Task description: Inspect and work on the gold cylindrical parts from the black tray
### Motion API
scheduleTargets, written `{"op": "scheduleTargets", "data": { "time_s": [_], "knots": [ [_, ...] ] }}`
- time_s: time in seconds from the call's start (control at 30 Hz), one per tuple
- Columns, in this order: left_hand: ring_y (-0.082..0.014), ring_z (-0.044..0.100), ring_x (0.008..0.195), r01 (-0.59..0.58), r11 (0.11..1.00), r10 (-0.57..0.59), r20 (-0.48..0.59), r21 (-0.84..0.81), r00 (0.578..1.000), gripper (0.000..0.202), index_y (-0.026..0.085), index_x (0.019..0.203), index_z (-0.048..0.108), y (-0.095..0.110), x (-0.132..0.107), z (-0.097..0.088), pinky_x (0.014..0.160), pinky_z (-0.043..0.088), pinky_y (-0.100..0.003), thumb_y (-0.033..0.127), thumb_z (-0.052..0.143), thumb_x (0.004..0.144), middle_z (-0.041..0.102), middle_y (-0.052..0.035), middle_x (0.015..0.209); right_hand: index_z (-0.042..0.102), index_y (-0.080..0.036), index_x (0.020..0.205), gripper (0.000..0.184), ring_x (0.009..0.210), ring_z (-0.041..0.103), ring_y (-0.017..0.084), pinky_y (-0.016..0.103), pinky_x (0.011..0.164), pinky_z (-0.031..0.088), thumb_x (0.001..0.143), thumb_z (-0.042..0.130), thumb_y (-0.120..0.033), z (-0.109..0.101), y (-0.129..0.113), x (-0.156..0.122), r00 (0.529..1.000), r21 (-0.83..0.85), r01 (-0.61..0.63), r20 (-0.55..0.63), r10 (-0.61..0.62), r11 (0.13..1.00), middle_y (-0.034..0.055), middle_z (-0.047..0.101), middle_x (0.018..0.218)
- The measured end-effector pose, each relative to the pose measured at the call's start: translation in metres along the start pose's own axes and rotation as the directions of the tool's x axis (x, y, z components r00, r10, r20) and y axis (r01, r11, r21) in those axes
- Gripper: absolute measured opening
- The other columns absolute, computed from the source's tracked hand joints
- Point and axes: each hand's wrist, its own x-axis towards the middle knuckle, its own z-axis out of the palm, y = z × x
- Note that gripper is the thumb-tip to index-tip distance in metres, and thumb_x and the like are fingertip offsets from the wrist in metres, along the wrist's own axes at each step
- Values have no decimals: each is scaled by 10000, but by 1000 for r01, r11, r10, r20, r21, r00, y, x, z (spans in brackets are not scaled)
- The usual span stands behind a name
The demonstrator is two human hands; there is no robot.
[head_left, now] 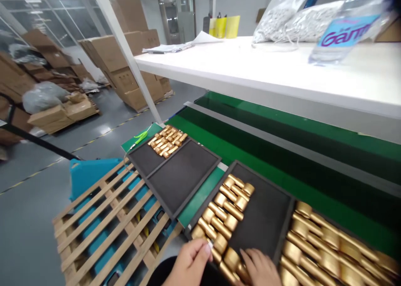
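Note:
At the bottom, my left hand (191, 261) pinches a small whitish piece (210, 243) between thumb and forefinger; its exact kind is too small to make out. It is over the left edge of a black tray (266, 219) holding rows of gold, hammer-shaped metal pieces (220, 200). My right hand (259, 267) lies in the same tray, fingers stretched beside the gold pieces nearest me. Its thumb side is partly cut off by the frame. Those gold pieces lie in alternating rows along the tray's left part.
Another black tray (183, 173) holds a gold cluster at its far end, near green-handled snips (140, 137). More gold pieces (328, 244) lie at right. A white shelf (250, 69) overhangs the green belt (250, 115), bearing a bottle (344, 37). A wooden pallet (115, 219) stands left.

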Motion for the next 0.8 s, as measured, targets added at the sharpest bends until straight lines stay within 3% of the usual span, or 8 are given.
{"op": "scheduleTargets", "data": {
  "time_s": [0.1, 0.23, 0.3, 0.4, 0.47, 0.57, 0.67, 0.8],
  "knots": [
    [-135, 434, 660, -33, 999, 33, 16, 19, 999, 498, 147, 695, 542, 10, -7, 25, 635, 334, -246, 572, 379, 896, 461, 8, 649, 703, -351, 926, 363, 935, 576, 354, 541, 835, 442, 565, 737, -378, 11, -20, 8, 993, 150, -23, 119, 5, 988, 62, 681, 947],
    [-137, 444, 684, -64, 998, 63, 15, 25, 998, 470, 140, 701, 544, 21, -15, 44, 659, 349, -248, 538, 397, 903, 463, 2, 668, 669, -285, 936, 320, 906, 586, 300, 466, 869, 440, 648, 679, -423, -5, -26, 17, 985, 464, -116, 165, 43, 878, 58, 671, 926],
    [-135, 439, 669, -58, 998, 58, 22, 24, 998, 480, 136, 693, 546, 25, -18, 49, 648, 350, -249, 551, 409, 892, 458, 2, 657, 637, -274, 997, 360, 972, 591, 293, 455, 886, 445, 691, 622, -462, -19, -28, 19, 966, 700, -260, 187, 180, 665, 58, 672, 992],
    [-132, 448, 656, -66, 998, 64, 68, 23, 996, 488, 126, 704, 574, 31, -19, 58, 638, 357, -247, 558, 427, 878, 472, -1, 647, 634, -243, 932, 365, 1007, 591, 306, 488, 837, 473, 715, 518, -513, -46, -40, 25, 897, 926, -358, 304, 322, 124, 81, 676, 966],
    [-126, 448, 631, -61, 998, 62, 99, -4, 993, 487, 122, 713, 594, 36, -19, 64, 614, 360, -239, 559, 445, 867, 478, 1, 635, 625, -234, 880, 326, 933, 611, 278, 477, 773, 501, 727, 491, -488, -68, -55, 30, 865, 924, -315, 374, 336, -217, 80, 668, 913],
    [-117, 439, 596, -58, 997, 63, 120, -43, 991, 456, 122, 703, 608, 46, -21, 72, 581, 357, -227, 530, 474, 858, 482, 6, 609, 584, -216, 890, 210, 669, 580, 151, 328, 606, 518, 731, 520, -337, -98, -83, 41, 825, 772, -255, 488, 286, -583, 18, 596, 741],
    [-112, 445, 594, -87, 993, 98, 132, -80, 986, 389, 128, 717, 616, 55, -23, 76, 592, 372, -223, 453, 473, 874, 492, 8, 611, 516, -180, 850, 141, 499, 453, 73, 193, 452, 422, 711, 498, -163, -120, -111, 48, 813, 572, -253, 563, 148, -780, -38, 454, 617],
    [-103, 447, 579, -162, 984, 171, 147, -72, 974, 322, 133, 743, 617, 61, -25, 75, 585, 373, -216, 361, 451, 896, 487, 15, 607, 437, -191, 794, 166, 466, 431, 62, 166, 416, 401, 711, 441, -47, -133, -138, 51, 793, 469, -255, 602, 95, -845, -53, 411, 605]
  ]
}}
